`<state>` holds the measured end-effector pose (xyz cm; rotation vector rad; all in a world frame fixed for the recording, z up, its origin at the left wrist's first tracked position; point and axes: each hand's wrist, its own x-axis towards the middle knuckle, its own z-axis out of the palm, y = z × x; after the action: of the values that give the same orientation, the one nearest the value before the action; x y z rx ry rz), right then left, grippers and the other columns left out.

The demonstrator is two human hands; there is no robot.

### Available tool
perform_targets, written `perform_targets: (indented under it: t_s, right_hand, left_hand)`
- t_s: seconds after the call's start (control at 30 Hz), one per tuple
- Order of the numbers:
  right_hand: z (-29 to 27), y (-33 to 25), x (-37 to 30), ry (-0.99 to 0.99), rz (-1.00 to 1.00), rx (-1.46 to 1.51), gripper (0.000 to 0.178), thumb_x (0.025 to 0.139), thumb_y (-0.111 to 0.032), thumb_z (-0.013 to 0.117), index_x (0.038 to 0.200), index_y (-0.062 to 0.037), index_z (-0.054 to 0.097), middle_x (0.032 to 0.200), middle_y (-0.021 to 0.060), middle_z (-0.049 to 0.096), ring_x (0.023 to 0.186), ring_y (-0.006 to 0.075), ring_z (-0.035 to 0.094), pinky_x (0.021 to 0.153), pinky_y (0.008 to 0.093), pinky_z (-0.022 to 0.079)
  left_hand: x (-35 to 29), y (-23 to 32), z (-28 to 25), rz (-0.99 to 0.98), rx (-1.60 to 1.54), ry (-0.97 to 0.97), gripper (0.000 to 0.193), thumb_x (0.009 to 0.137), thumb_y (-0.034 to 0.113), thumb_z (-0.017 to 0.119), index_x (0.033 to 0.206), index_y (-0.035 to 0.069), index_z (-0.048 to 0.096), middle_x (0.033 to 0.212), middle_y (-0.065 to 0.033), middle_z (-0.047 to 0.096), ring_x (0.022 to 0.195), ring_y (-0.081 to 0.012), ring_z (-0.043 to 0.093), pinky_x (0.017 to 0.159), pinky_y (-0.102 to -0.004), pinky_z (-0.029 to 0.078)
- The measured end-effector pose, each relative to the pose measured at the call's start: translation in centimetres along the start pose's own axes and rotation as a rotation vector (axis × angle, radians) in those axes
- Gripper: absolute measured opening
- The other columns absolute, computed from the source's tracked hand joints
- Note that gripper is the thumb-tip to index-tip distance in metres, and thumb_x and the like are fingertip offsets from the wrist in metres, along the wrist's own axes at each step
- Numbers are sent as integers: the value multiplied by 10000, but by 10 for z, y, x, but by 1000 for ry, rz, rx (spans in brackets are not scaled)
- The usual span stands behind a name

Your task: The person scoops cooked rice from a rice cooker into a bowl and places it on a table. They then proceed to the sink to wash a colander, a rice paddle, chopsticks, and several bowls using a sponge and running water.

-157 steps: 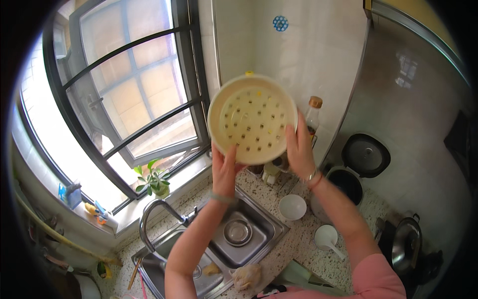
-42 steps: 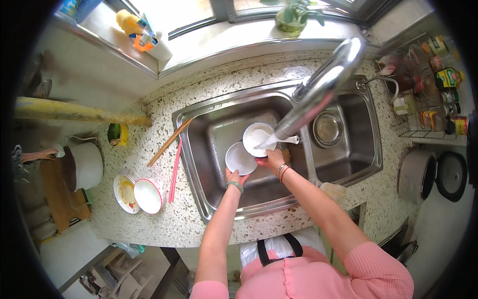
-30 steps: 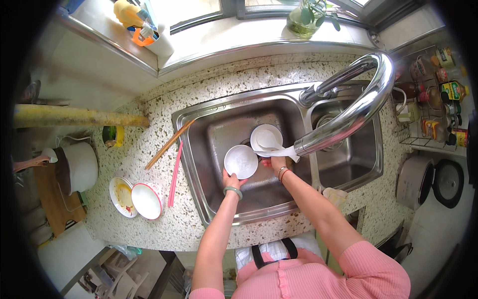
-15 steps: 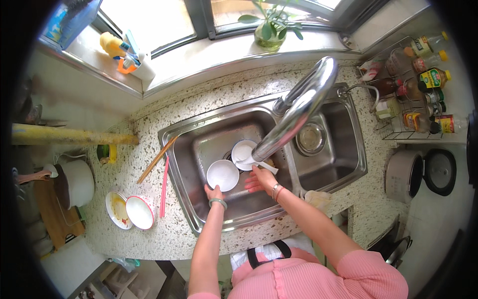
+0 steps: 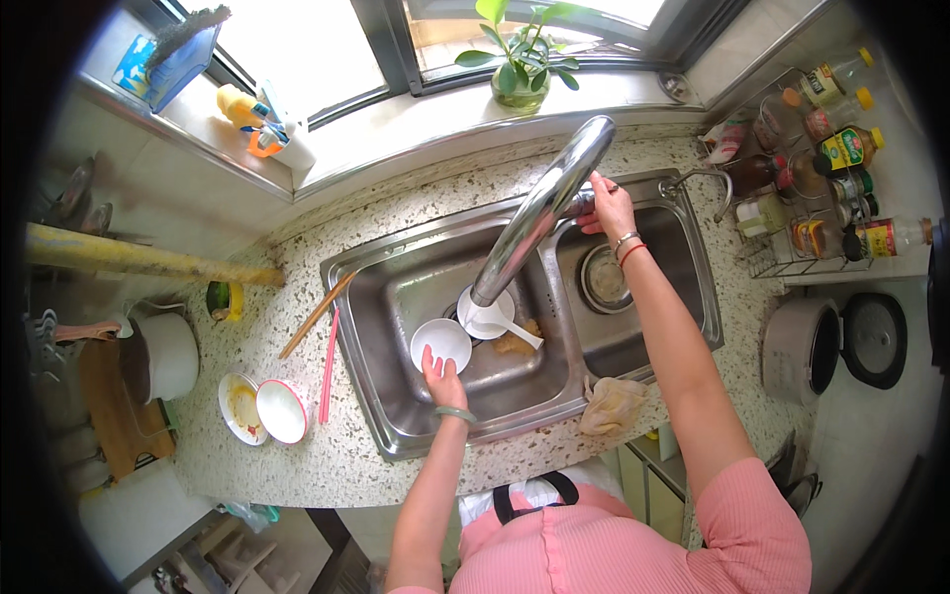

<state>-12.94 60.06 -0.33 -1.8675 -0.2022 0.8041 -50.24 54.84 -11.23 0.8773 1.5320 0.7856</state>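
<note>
White bowl (image 5: pixel 438 340) in larger sink basin (image 5: pixel 411 282), near rim gripped by left hand (image 5: pixel 442 384). Right hand (image 5: pixel 609 210) at faucet (image 5: pixel 539 223) base; cannot tell whether gripping. One-handed rim hold could slip, knocking bowl against spoon (image 5: pixel 515 332).

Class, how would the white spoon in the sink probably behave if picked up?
The white spoon is probably stiff: its handle juts past the rim of the white bowl beneath it without sagging. Its smooth-looking surface, below the faucet, may be slippery. A nudge on that overhanging handle could tip it.
</note>
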Motion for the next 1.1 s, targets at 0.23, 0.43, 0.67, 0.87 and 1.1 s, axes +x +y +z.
perform_targets:
  t_s: [0.23, 0.43, 0.67, 0.87, 1.1]
  right_hand:
    - [4, 19, 7, 26, -150, 3, 380, 957, -286, 432, 1096, -36, 682, 641, 66, 623, 467, 156, 617, 414, 268, 486]
    - [4, 28, 6, 83, -241, -35, 343, 959, -264, 457, 1049, -41, 701, 615, 41, 615, 463, 139, 610, 411, 260, 471]
    - [9, 18, -4, 67, -204, -2, 355, 959, -314, 509, 1123, -35, 656, 665, 44, 633, 493, 124, 618, 407, 247, 469]
    - [7, 34, -30, 132, -189, 65, 721, 903, -408, 635, 1354, 78, 351, 1006, 123, 617, 617, 149, 642, 402, 252, 491]
    - [22, 55, -73, 21, -102, 203, 413, 957, -391, 558, 1065, 6, 530, 924, 85, 603, 572, 114, 604, 414, 238, 479]
  left_hand:
    - [-7, -9, -14, -44, -35, -20, 579, 887, 26, 538, 1438, 49, 364, 1453, -153, 379, 1303, -269, 416, 1075, -360, 341]
    - [-9, -1, -17, -51, -28, -26, 570, 894, 31, 538, 1438, 57, 369, 1446, -160, 384, 1298, -267, 419, 1074, -361, 342]
    - [-3, -5, -18, -40, -55, -46, 577, 916, 100, 563, 1454, 91, 355, 1448, -163, 379, 1280, -251, 431, 1038, -349, 359]
    - [-14, 24, -16, -141, -52, -59, 505, 953, 171, 574, 1411, 46, 403, 1409, -130, 441, 1247, -232, 463, 1009, -345, 395]
    - [-18, 46, -42, 185, 54, -103, 217, 972, 167, 549, 1137, 80, 660, 1124, -49, 648, 1005, -125, 585, 893, -289, 448]
